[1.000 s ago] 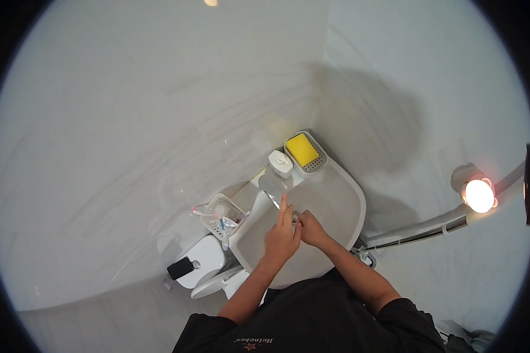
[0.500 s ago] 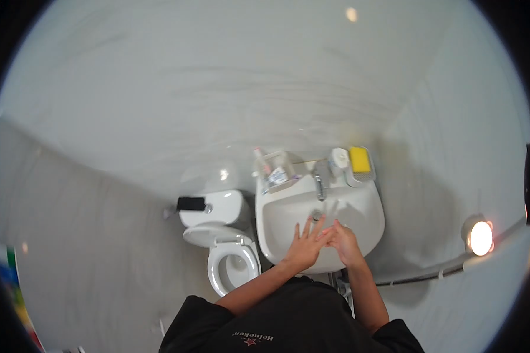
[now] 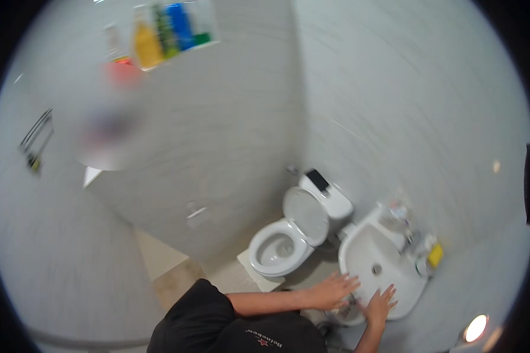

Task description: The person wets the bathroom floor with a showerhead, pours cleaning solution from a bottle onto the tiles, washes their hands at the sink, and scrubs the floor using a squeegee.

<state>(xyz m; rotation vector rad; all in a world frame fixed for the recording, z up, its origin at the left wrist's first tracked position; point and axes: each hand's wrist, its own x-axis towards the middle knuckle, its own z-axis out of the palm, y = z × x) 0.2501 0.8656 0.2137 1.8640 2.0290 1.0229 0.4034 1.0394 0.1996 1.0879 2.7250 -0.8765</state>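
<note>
My left hand (image 3: 334, 290) is open, palm down, over the near left rim of a white washbasin (image 3: 362, 250). Close by on the right, my right hand (image 3: 379, 302) is open too, its fingers spread above the basin's near side. A gap separates the hands, and neither holds anything. The round drain (image 3: 376, 269) shows just beyond the fingertips. At the basin's back stands a chrome tap (image 3: 410, 240), with a yellow sponge (image 3: 434, 256) to its right. A container of small toiletries (image 3: 398, 213), blurred, sits to the tap's left.
Left of the basin is a white toilet (image 3: 281, 250) with its lid raised. A black rectangular object (image 3: 317, 180) lies on its tank. Several bottles (image 3: 148, 44) stand on a corner shelf at upper left. A lit lamp (image 3: 476, 328) is at lower right.
The view has swung left, bringing the shelf and toilet further in. My hands, earlier touching each other over the basin, are now apart with fingers spread.
</note>
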